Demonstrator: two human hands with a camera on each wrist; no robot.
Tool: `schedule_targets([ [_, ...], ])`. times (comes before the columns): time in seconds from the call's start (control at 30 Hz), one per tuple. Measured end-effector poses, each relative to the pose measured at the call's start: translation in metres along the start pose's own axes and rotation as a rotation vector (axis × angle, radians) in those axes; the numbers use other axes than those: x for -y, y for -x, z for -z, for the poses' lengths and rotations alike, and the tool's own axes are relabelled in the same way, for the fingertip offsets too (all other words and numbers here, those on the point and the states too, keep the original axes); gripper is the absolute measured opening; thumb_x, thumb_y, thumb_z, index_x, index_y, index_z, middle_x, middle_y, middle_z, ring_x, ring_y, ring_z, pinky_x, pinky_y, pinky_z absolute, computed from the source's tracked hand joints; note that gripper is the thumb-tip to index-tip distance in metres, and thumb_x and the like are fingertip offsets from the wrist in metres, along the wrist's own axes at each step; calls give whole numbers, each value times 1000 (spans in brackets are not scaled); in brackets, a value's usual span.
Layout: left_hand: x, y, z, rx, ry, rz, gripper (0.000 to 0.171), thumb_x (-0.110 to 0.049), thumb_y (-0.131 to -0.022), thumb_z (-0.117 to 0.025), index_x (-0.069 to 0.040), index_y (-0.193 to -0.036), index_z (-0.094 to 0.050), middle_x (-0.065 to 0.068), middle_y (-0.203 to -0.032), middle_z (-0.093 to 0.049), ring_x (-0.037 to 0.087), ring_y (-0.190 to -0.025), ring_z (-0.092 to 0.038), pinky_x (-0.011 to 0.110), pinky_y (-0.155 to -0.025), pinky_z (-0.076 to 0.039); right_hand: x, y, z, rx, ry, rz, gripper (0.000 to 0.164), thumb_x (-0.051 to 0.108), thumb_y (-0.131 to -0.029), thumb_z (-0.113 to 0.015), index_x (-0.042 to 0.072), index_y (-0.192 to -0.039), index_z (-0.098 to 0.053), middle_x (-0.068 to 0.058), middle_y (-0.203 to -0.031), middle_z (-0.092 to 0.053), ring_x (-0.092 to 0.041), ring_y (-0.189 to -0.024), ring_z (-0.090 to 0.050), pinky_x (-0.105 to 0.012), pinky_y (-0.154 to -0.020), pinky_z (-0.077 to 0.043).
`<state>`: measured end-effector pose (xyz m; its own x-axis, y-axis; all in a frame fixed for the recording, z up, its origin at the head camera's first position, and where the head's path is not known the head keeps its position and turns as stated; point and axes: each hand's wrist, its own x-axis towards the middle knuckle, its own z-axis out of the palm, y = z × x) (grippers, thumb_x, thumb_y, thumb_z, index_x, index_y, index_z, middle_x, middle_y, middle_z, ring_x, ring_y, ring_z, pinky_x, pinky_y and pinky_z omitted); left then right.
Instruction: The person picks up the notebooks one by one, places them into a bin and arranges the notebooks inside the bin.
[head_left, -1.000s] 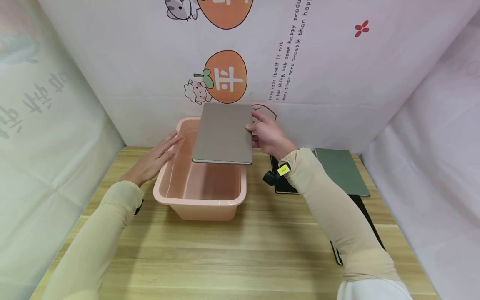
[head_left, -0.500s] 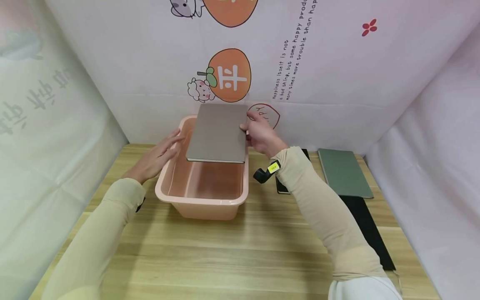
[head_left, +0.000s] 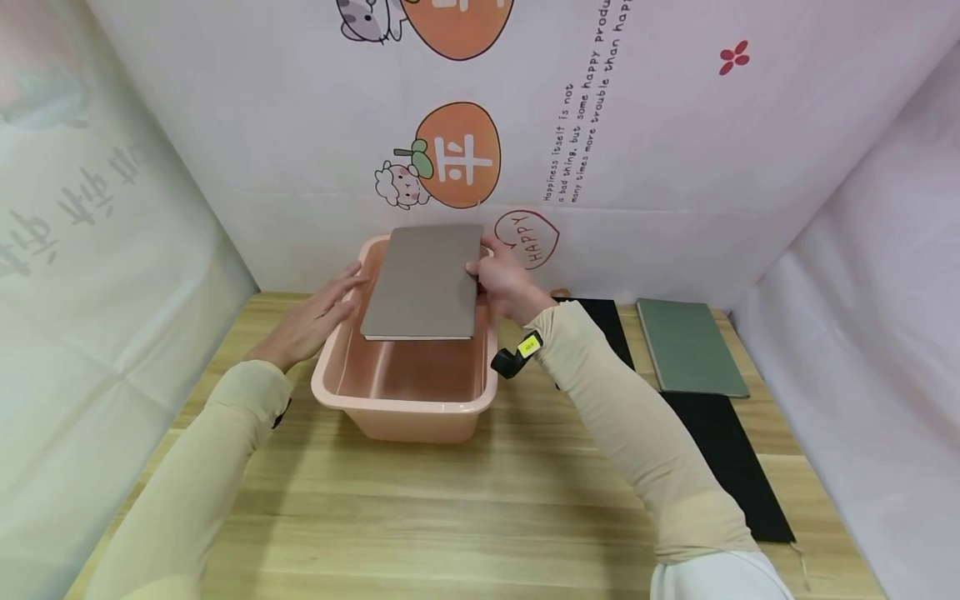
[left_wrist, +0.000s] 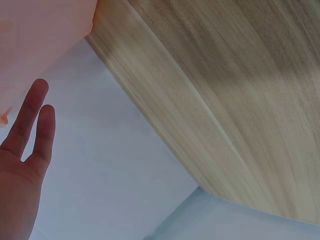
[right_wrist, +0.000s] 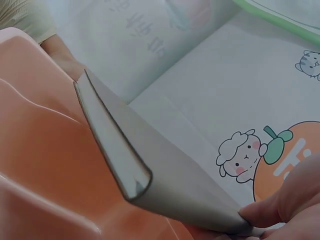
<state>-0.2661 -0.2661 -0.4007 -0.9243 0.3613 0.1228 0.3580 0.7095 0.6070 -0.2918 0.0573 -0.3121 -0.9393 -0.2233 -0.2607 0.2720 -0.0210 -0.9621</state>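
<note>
A grey-brown hardcover notebook [head_left: 426, 282] is held over the back half of a pink plastic basin [head_left: 405, 407]. My right hand [head_left: 507, 279] pinches its right edge, thumb on the cover and fingers beneath. In the right wrist view the notebook [right_wrist: 165, 165] shows its white page edges, tilted above the basin's inside [right_wrist: 40, 150]. My left hand [head_left: 309, 321] rests on the basin's left rim with its fingers straight. The left wrist view shows two extended fingers of that left hand [left_wrist: 25, 155] beside the basin's pink outer wall [left_wrist: 45, 35].
On the wooden table [head_left: 420, 517], a green notebook [head_left: 692, 346] lies at the back right, overlapping a black notebook [head_left: 723, 458]. Another black notebook [head_left: 606, 321] is partly behind the right forearm. A white printed cloth wall [head_left: 637, 150] stands close behind the basin.
The grey-brown notebook has moved left and lower over the basin, carried by my right hand. My left hand stays at the basin's rim. More of the black notebook on the right now shows.
</note>
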Motion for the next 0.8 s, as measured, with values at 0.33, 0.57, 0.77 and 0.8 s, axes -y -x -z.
schedule_targets([
  [0.33, -1, 0, -1, -5, -13, 14, 50, -47, -111, -31, -37, -160, -30, -22, -171, -7, 24, -161, -13, 65, -125, -17, -7, -1, -10, -14, 47, -15, 64, -2, -104, -42, 20, -161, -23, -20, -156, -36, -39, -136, -46, -61, -114, -41],
  [0.57, -4, 1, 0, 7, -28, 41, 51, -51, -110, -29, -41, -160, -28, -26, -170, -6, 24, -161, -13, 67, -124, -19, -10, -5, -20, -25, 44, -31, 62, -5, -102, -41, 19, -158, -31, -19, -152, -41, -39, -135, -47, -62, -115, -40],
  [0.77, -4, 1, 1, 10, -40, 30, 51, -52, -110, -29, -40, -160, -28, -26, -170, -7, 22, -161, -13, 63, -126, -18, -14, -8, -27, -17, 80, -32, 56, -5, -101, -38, 15, -153, -38, -17, -151, -43, -41, -135, -47, -65, -112, -42],
  [0.8, -3, 1, 2, 11, -42, 30, 51, -51, -110, -29, -40, -160, -29, -27, -169, -7, 21, -161, -13, 62, -126, -18, -15, -8, -28, -17, 90, -36, 55, -5, -101, -38, 14, -152, -40, -17, -150, -44, -40, -136, -48, -66, -112, -42],
])
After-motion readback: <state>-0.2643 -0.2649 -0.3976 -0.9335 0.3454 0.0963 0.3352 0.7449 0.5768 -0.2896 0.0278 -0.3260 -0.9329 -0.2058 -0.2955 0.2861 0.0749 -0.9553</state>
